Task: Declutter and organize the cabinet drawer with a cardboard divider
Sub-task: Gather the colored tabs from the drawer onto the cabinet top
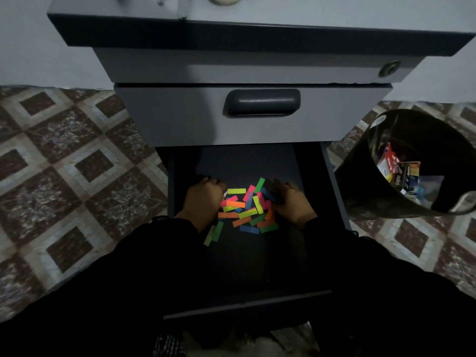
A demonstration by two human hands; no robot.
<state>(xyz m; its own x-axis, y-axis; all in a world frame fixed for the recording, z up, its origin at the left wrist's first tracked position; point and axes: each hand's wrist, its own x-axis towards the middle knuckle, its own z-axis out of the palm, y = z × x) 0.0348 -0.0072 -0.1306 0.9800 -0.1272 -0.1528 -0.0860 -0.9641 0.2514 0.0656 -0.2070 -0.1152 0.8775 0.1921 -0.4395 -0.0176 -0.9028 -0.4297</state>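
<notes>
Neon paper strips (pixel 246 210) heaped mid-drawer (pixel 247 161). My left hand (pixel 206 199) at 9 o'clock, right hand (pixel 292 202) at 3, fingers curled, raking pile together. Next: scoop whole heap out; bin (pixel 360 176) waits at 2 o'clock.

The open drawer (pixel 304 253) sits at the bottom of the cabinet (pixel 180 65), below a closed drawer (pixel 180 117). A heap of paper strips (pixel 247 210) lies on its floor, between the left hand (pixel 206 199) and right hand (pixel 293 202). A bin (pixel 360 181) holding boxes (pixel 399 171) stands on the floor (pixel 64 163) right of the cabinet
</notes>
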